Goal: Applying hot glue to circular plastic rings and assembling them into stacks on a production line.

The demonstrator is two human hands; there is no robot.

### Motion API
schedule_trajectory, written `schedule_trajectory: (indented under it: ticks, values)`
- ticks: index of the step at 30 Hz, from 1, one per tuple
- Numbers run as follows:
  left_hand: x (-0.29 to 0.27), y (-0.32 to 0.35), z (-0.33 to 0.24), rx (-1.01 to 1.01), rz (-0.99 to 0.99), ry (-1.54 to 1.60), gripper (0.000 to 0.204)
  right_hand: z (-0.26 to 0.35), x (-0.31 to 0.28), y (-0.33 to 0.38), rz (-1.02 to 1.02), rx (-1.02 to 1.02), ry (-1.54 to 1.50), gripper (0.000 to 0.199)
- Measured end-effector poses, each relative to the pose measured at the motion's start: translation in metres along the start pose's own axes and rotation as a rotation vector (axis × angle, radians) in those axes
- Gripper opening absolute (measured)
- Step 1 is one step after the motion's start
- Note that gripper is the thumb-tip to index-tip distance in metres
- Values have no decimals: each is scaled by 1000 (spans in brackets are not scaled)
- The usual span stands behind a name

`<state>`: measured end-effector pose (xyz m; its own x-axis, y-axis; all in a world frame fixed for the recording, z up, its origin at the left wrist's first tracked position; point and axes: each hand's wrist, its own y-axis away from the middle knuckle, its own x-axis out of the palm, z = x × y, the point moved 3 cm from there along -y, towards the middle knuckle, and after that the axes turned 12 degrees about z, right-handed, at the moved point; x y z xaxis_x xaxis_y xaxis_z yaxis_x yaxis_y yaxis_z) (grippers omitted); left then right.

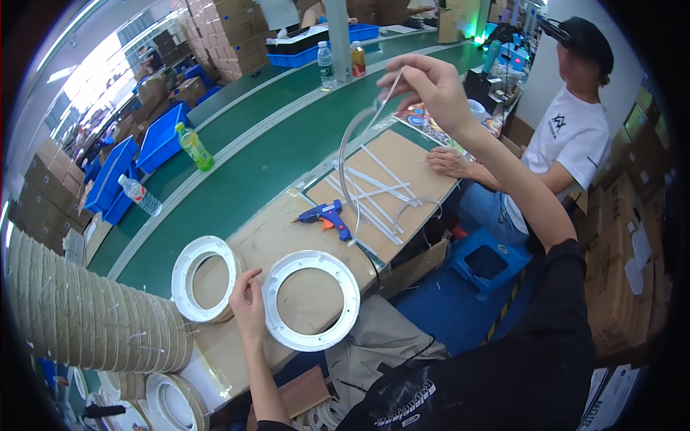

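Note:
My right hand is raised above the bench, pinching the upper end of a thin, clear, flexible strip. The strip bends in a long curve down toward the blue glue gun, which lies on its side on the cardboard. Low down, my left hand rests at the left edge of a white ring, fingers bent and apart; nothing shows in its grasp. On its other side sits a second white ring. Several pale strips lie crossed on a brown board.
A tall stack of beige rings stands at left. Behind the bench runs a green conveyor with bottles and blue bins along it. At right sits a co-worker, one hand by the board, near a blue stool.

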<state>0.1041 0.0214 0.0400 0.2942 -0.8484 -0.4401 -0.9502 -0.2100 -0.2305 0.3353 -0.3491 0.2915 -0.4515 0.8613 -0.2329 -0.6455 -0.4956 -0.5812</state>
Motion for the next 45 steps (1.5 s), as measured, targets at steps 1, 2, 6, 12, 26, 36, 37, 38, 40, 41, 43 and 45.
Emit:
schedule_trajectory:
  ticks: [1,2,6,12,26,36,37,38,40,41,43,45]
  values:
    - [-5,5,-10,138,-43,-69,22,13,13,3,82,-18,100,23]
    - [-11,8,-29,119,-58,-73,22,25,27,8,166,-33,200,22]
    - [-33,8,-152,338,-28,144,26,64,80,31,370,17,229,12]
    - [-8,-8,-251,369,203,-99,34,77,146,48,551,58,116,12]
    - [-54,12,-226,178,169,77,14,-17,188,118,653,397,-300,64]
    - [-63,29,-199,67,326,242,18,-25,230,136,865,350,-532,68]
    - [-63,29,-199,68,348,262,18,-24,228,134,859,352,-535,68]
    - [-63,30,-197,66,366,281,18,-22,229,134,949,330,-446,59]
    - [-63,31,-193,44,350,275,18,-26,231,138,1034,309,-360,51]
    - [-66,31,-191,6,295,228,23,-28,230,143,1053,269,-366,40]
    - [-74,34,-181,-70,231,194,18,-25,225,150,1021,319,-464,17]
    - [-82,38,-167,-105,190,142,18,-28,213,151,967,461,-486,16]
